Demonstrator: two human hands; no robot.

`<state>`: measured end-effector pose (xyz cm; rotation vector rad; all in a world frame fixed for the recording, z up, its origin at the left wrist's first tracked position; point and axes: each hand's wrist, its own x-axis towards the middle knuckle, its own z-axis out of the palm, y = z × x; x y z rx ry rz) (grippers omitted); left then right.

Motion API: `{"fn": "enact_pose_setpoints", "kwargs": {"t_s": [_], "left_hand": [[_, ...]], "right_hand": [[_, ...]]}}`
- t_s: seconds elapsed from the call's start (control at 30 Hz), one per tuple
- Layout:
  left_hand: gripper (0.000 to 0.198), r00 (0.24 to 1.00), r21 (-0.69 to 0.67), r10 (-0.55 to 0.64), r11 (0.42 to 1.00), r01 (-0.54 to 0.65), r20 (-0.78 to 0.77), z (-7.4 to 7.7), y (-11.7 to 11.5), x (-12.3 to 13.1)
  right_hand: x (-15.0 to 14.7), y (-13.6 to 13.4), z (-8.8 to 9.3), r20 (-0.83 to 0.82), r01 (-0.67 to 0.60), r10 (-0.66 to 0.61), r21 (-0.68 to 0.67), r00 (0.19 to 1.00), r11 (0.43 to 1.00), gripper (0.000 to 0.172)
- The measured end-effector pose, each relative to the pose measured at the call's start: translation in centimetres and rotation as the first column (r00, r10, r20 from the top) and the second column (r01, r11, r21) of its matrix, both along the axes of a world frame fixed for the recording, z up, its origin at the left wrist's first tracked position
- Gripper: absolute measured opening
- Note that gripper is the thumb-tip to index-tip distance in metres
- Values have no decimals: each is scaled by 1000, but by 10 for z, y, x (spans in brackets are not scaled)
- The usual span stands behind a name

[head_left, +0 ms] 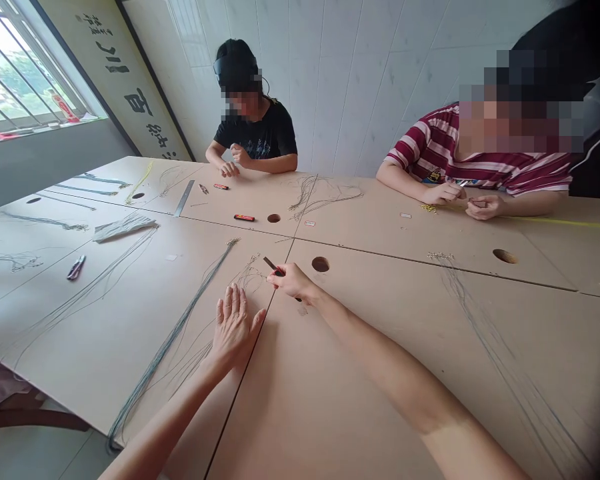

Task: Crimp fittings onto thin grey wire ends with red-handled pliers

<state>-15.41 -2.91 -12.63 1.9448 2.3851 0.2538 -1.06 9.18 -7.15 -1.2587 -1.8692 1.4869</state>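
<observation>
My left hand point(233, 321) lies flat on the table with its fingers stretched out, over a loose bunch of thin grey cords point(193, 357). The cords' tangled ends show just past my fingertips. In my closed right hand point(295, 281) is a utility knife point(271, 265); its flat grey blade end sticks out to the upper left and the grip is mostly hidden by my fingers. Left of my hands stretches a thicker bundle of grey-green cords point(180, 313), running down to the near table edge.
Two people sit across the table point(380, 373). More cords point(473, 320) lie at the right. Toward the left are a small purple-and-white tool point(76, 268), a cloth-like strip point(125, 227) and a steel ruler point(184, 199). A red-black case point(244, 218) lies near a round table hole point(321, 265).
</observation>
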Motion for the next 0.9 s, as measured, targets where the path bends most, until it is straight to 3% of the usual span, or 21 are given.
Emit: {"fn": "enact_pose_setpoints", "kwargs": {"t_s": [0.13,0.27,0.5,0.63,0.7,0.8,0.9], "left_hand": [[81,996,-21,3,1000,-5,-88,-11,2,1],[82,996,1,2,1000,-2,-94,-13,3,-2],[83,995,-35,5,999,-8,-100,-9,2,0],[83,994,-31,5,999,-9,-108,-7,2,1],[84,994,-24,1,1000,-4,-112,-7,2,1],[84,993,-19,-6,1000,4,-117,-8,2,-1],[84,993,-3,-4,1000,4,-118,-10,2,-2]], "right_hand": [[-1,12,6,75,27,-38,147,996,989,13],[3,27,19,144,51,-107,344,984,938,14],[45,49,66,140,115,-230,560,963,820,13],[92,48,96,66,210,-332,654,941,727,15],[118,44,108,-36,299,-386,701,922,647,15],[156,36,118,-113,383,-454,732,884,564,14],[191,30,121,-222,461,-500,779,837,425,12]]}}
